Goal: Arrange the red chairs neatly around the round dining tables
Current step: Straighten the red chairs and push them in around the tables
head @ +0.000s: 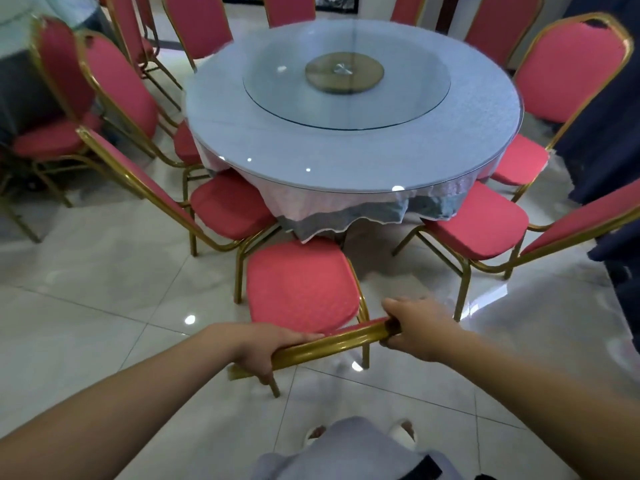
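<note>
A red chair (298, 285) with a gold frame stands right in front of me, its seat facing the round table (263, 150). My left hand (266, 348) grips the left end of its gold top rail. My right hand (415, 330) grips the right end of the same rail. The chair's front edge sits just short of the hanging tablecloth. Several more red chairs ring the table, one close on the left (228, 206) and one close on the right (478, 230).
A glass turntable (408, 98) lies on the table top. A second table (20, 84) with red chairs stands at the far left. Dark blue cloth (602, 140) hangs at the right. Glossy tiled floor (104, 306) stretches around me.
</note>
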